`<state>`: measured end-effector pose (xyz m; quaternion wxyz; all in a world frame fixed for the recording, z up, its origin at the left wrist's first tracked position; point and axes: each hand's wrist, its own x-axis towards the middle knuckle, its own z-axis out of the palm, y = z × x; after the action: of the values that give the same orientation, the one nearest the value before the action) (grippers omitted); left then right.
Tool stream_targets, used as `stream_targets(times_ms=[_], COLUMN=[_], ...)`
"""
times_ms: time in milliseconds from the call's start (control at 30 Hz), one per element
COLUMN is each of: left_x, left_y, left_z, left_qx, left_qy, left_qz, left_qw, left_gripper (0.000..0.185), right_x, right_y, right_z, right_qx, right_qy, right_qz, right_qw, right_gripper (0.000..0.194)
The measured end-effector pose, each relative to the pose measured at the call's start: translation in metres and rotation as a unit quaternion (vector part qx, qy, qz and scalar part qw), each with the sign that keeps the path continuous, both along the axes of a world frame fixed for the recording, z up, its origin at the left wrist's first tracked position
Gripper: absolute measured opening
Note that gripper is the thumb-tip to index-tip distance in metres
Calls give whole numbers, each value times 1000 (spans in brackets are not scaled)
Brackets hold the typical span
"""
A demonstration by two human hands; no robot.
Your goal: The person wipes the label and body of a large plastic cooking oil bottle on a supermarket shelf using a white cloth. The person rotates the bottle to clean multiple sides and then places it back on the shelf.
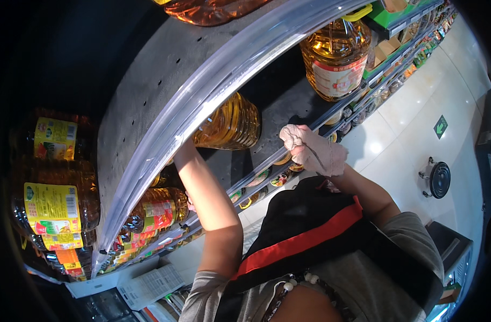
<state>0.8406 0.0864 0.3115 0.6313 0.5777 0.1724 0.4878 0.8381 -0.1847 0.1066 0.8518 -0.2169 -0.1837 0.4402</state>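
A pale pink cloth (322,155) is bunched in my right hand (298,150), just above the front edge of the lower shelf (275,120). My left forearm reaches up to a bottle of golden cooking oil (233,124) that leans over on this shelf. The clear rail (205,106) of the upper shelf hides most of my left hand (183,149) and the bottle's upper part, so its grip cannot be made out. Farther right on the lower shelf, a large oil bottle (338,60) with a yellow handle and a red-and-white label stands upright.
Yellow-labelled oil bottles (54,209) fill the left side, with red-labelled ones (154,211) below the rail. The upper shelf (148,84) overhangs my left hand. Packaged goods line lower shelves. A round black wheeled stool (439,180) stands on the tiled floor (390,153).
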Motion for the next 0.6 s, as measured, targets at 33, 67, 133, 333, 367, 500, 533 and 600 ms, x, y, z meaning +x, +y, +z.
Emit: stream_targets(times_ms=[33,67,133,333,367,500,533,600], left_x=[5,8,14,3,-1,-20,-26,-33], left_y=[-3,-5,-8,-8,-6,0,4,15], left_z=[1,4,8,10,9,-2,-13,-43], left_qx=[0,0,0,-8,-10,-19,-21,-35], left_qy=[-2,-7,-15,-37,-42,-68,-68,-61], left_qz=[6,12,18,33,37,52,51,24], left_qw=[1000,1000,1000,999,998,996,996,997], left_gripper=[52,52,52,54,54,55,55,55], right_x=[-6,-21,-34,-37,-24,69,105,161], right_y=[-2,-7,-14,-23,-23,3,8,21], right_z=[1,3,-3,6,16,55,42,-15], right_qx=[0,-115,63,31,28,-334,-473,-656], right_qy=[37,-43,258,72,-90,-406,-506,-619], right_qz=[21,-46,56,-85,-154,-297,-273,-203], right_qw=[999,991,962,993,984,797,668,381], right_gripper=[28,30,35,39,37,32,36,44])
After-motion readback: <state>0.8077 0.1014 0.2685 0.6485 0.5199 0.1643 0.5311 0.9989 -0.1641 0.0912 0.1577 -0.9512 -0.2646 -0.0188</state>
